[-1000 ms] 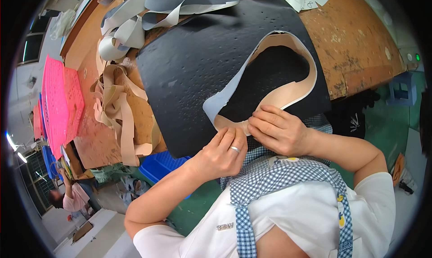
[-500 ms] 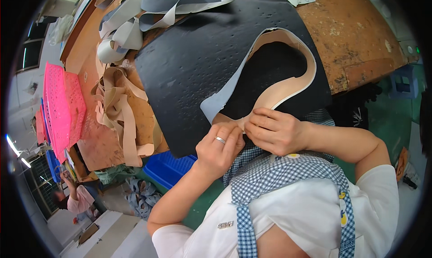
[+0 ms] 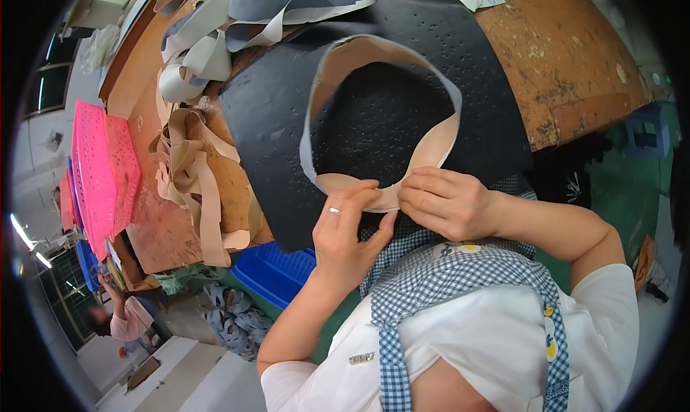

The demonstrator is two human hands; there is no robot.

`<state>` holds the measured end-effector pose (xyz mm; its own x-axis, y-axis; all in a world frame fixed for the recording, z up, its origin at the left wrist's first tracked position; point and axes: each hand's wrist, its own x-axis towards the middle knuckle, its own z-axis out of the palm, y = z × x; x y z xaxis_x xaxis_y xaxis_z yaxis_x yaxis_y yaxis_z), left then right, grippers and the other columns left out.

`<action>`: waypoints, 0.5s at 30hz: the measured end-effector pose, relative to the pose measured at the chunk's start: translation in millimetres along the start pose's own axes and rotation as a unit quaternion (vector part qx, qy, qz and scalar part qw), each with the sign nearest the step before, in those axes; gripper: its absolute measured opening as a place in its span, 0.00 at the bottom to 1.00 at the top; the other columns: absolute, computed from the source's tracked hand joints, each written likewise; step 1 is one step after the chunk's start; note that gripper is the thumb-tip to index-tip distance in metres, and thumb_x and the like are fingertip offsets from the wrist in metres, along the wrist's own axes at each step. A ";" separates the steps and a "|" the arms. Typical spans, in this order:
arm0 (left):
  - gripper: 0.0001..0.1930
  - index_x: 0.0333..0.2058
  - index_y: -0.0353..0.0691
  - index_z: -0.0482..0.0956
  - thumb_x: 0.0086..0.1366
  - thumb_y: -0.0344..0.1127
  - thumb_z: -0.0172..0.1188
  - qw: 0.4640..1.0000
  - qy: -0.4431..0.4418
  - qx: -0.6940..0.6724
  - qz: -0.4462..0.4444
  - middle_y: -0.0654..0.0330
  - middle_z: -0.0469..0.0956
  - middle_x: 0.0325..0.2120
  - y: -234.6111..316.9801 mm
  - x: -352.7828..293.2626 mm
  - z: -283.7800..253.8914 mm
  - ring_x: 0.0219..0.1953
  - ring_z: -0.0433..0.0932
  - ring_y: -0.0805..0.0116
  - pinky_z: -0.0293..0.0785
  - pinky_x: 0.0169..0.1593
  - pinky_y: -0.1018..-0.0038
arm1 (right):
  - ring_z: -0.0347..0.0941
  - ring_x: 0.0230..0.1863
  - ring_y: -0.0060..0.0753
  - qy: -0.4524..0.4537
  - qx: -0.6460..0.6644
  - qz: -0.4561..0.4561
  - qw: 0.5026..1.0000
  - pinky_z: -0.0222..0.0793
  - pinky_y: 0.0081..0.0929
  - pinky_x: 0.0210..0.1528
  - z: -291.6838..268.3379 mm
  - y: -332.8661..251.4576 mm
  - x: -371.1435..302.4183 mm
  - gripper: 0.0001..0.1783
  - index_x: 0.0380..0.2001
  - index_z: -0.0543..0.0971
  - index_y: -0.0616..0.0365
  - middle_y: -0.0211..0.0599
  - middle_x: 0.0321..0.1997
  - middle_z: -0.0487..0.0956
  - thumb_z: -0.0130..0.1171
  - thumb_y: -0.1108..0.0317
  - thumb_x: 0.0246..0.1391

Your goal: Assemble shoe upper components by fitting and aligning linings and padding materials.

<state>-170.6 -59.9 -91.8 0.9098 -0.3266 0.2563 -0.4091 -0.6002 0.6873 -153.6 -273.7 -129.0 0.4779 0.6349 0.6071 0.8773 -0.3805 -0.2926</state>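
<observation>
A leather-like strip (image 3: 437, 144), beige on its inner face and grey-blue outside, forms a standing loop over a black mat. My left hand (image 3: 351, 229), with a ring on one finger, holds the near side of the loop, fingers over the band and thumb set lower and apart. Just right of it, my right hand (image 3: 449, 202) pinches the same band, its fingers close together. Between the two hands a short stretch of the beige face shows. My fingers hide the part of the strip under them.
The black mat (image 3: 277, 124) with small pits covers the middle of the worn wooden table (image 3: 568, 67). Beige strips (image 3: 205, 189) lie in a tangle at left, grey strips (image 3: 201, 34) behind them. A pink basket (image 3: 104, 175) stands far left; a blue basket (image 3: 277, 272) sits below the table edge.
The loop has swung left and opened into a rounder shape. My left hand has spread its thumb from its fingers and shifted slightly; my right hand stays almost in place.
</observation>
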 end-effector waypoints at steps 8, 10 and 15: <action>0.11 0.33 0.37 0.83 0.48 0.23 0.71 0.992 -0.022 0.093 0.078 0.60 0.81 0.33 -3.9 1.2 -0.1 0.32 0.80 0.64 0.78 0.33 0.74 | 0.80 0.43 0.42 0.015 0.005 0.002 1.000 0.81 0.37 0.46 -1.7 2.5 -1.0 0.14 0.32 0.82 0.65 0.42 0.37 0.81 0.62 0.72 0.37; 0.12 0.34 0.36 0.83 0.48 0.23 0.71 0.986 -0.017 0.125 0.113 0.59 0.81 0.33 -2.8 1.6 2.9 0.32 0.81 0.64 0.78 0.33 0.74 | 0.80 0.42 0.43 0.015 0.008 0.008 1.000 0.80 0.37 0.46 -2.9 2.7 -0.9 0.15 0.32 0.82 0.66 0.42 0.37 0.81 0.63 0.72 0.37; 0.10 0.33 0.29 0.83 0.50 0.25 0.67 0.957 -0.017 0.209 0.202 0.53 0.82 0.36 -0.6 -0.5 10.4 0.37 0.81 0.62 0.80 0.38 0.73 | 0.80 0.42 0.44 0.025 0.014 0.032 0.999 0.80 0.38 0.46 -1.1 0.9 1.0 0.15 0.32 0.82 0.67 0.42 0.37 0.80 0.63 0.72 0.36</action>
<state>-171.6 -67.0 -99.4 0.6721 -0.6124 0.4162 -0.7253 -0.6577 0.2034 -152.4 -274.1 -127.8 0.5306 0.5748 0.6230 0.8463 -0.3997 -0.3521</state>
